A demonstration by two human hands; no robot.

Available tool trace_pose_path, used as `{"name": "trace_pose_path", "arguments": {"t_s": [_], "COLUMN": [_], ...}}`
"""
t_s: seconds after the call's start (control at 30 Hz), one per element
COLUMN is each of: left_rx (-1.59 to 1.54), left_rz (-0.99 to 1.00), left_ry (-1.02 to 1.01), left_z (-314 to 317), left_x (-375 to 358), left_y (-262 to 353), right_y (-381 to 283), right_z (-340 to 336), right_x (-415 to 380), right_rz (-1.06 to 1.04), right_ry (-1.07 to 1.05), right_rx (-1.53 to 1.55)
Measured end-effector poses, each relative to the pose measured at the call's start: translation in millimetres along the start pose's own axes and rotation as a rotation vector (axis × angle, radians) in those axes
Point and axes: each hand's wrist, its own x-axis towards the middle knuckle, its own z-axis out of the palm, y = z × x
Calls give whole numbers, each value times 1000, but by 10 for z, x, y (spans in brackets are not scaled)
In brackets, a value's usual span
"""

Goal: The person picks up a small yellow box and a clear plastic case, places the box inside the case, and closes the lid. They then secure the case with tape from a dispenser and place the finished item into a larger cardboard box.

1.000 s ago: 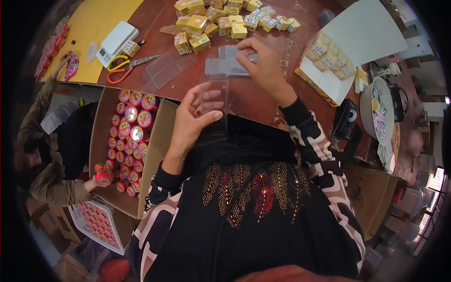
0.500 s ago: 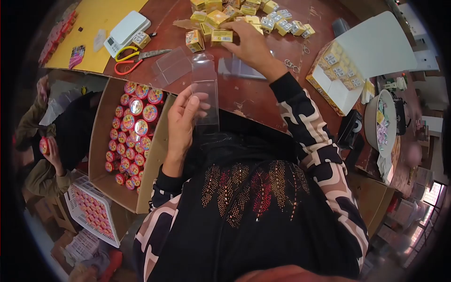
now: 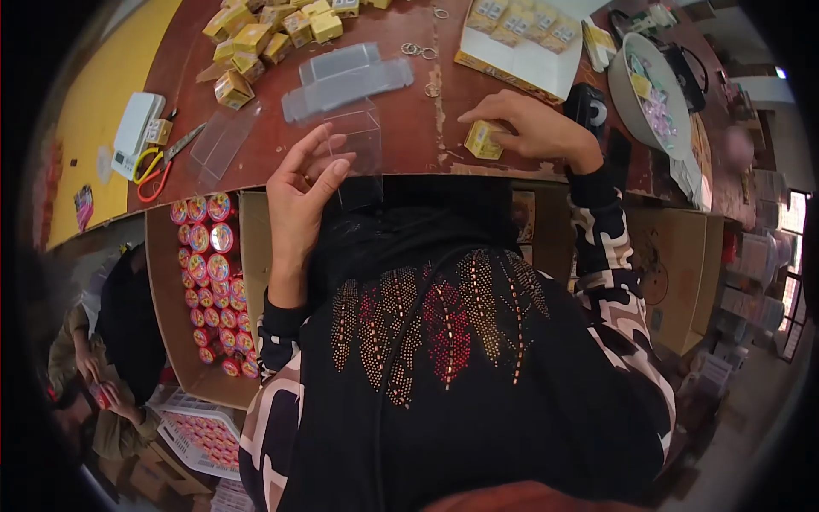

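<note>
Away from the yellow pile (image 3: pixel 260 38) has come one small yellow box (image 3: pixel 483 142), along with the right hand (image 3: pixel 539 128). It is on or just over the bench (image 3: pixel 418 136), maybe kept near the front so it is easy to reach. The right fingers are over it; I cannot tell if they grip. Left of this box, the left hand (image 3: pixel 303 175) pinches a clear plastic box (image 3: pixel 363 136), perhaps softly because its walls look thin. Farther left and up is flat clear plastic (image 3: pixel 341 87). Just above the small box is an open carton (image 3: pixel 531 61). Far to its lower left, another person's hands (image 3: pixel 124 401) are closer together than before.
</note>
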Motion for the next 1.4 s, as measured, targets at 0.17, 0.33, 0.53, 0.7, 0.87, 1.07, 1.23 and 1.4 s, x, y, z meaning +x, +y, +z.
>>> {"name": "trace_pose_path", "arguments": {"t_s": [0.17, 0.33, 0.53, 0.7, 0.87, 1.07, 1.23, 1.4], "left_rx": [56, 92, 130, 168, 121, 88, 15, 51], "left_rz": [11, 26, 86, 70, 50, 18, -15, -14], "left_ry": [-58, -54, -64, -113, -166, -173, -175, -187], "left_z": [170, 214, 310, 332, 420, 430, 478, 498], "left_x": [57, 45, 98, 89, 68, 19, -7, -26], "left_y": [-38, -28, -53, -102, -61, -42, -26, -4], "right_y": [-35, -86, -116, -515, -767, -810, -781, -678], "right_z": [205, 486, 694, 354, 162, 110, 80, 17], "right_x": [36, -99, 61, 89, 177, 194, 201, 266], "right_rz": [-10, 468, 330, 15, -230, -295, -290, -390], "right_ry": [313, 638, 745, 1032, 971, 784, 687, 702], "right_rx": [-2, 288, 30, 719, 367, 106, 116, 108]}}
